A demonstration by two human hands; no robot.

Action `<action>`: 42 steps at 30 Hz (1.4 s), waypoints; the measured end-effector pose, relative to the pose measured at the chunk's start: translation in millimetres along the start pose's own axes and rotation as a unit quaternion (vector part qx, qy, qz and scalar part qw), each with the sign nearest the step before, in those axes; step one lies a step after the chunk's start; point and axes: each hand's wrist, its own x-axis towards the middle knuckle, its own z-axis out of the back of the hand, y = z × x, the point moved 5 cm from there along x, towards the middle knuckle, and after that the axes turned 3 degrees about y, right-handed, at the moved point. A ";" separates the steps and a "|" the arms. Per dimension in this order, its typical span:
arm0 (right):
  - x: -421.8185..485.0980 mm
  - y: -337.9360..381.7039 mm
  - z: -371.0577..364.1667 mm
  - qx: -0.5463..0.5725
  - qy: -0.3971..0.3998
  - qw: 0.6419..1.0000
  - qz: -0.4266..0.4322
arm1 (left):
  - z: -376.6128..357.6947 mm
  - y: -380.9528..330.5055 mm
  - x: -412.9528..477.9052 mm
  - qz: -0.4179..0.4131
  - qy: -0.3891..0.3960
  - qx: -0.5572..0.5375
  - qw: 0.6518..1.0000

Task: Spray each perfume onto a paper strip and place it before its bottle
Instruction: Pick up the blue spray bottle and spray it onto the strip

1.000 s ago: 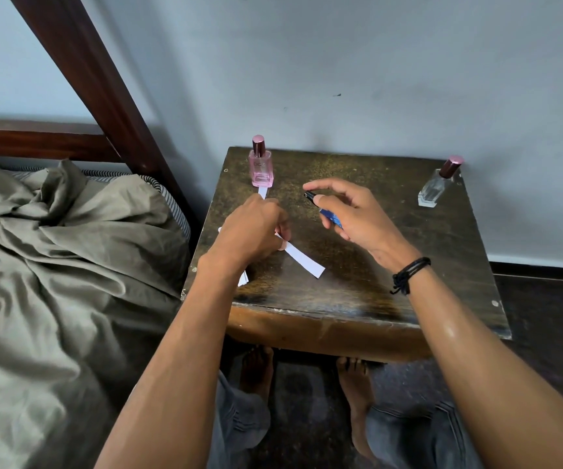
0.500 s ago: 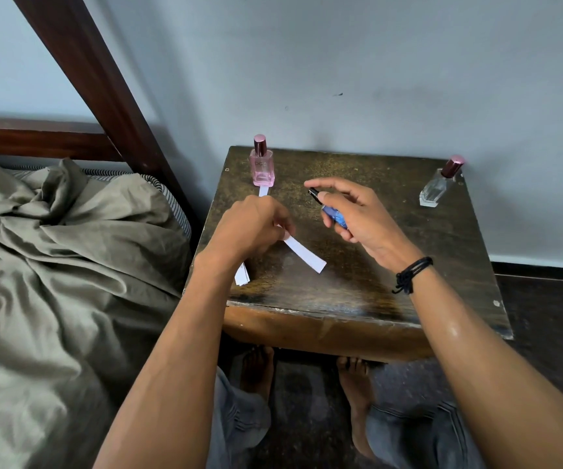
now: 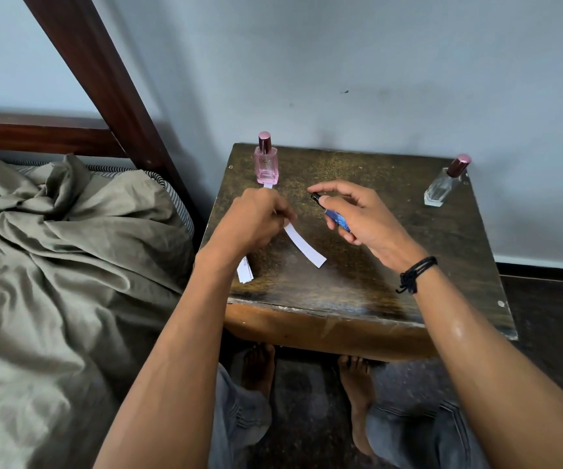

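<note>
My left hand (image 3: 256,221) pinches one end of a white paper strip (image 3: 305,247), which curves out to the right above the dark wooden table (image 3: 391,265). My right hand (image 3: 358,214) grips a small blue spray bottle (image 3: 336,218) with a black nozzle, index finger over its top, nozzle aimed left toward the strip. A pink perfume bottle (image 3: 266,162) stands at the back left with another white strip (image 3: 268,186) lying just in front of it. A clear bottle (image 3: 444,184) with a dark pink cap stands at the back right.
A small stack of spare strips (image 3: 245,270) lies near the table's left edge, partly under my left wrist. A bed with a rumpled olive sheet (image 3: 70,265) adjoins the table on the left, with a dark wooden post (image 3: 104,79). The wall is directly behind.
Both hands have risen slightly and the strip has lifted with the left hand. The right hand's grip on the blue bottle is unchanged.
</note>
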 end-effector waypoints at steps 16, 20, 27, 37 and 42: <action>6.5 -23.3 -3.7 0.320 0.042 0.943 -0.076 | 4.7 -1.0 -1.5 0.008 -0.013 -0.018 1.000; 6.5 -29.9 -5.2 0.323 0.041 0.942 -0.082 | 4.5 -0.7 -0.7 0.004 -0.020 -0.012 1.000; 2.2 -16.7 -0.6 -0.026 -0.060 0.998 0.024 | 5.6 -0.7 -1.5 0.010 -0.033 -0.016 0.999; -19.7 -33.9 -22.1 -0.331 -0.061 0.924 0.183 | 8.3 4.3 -0.4 0.012 -0.045 -0.094 0.994; -9.7 -37.5 -10.5 -0.152 -0.082 0.978 0.121 | 9.4 5.8 0.8 0.014 -0.049 -0.107 0.993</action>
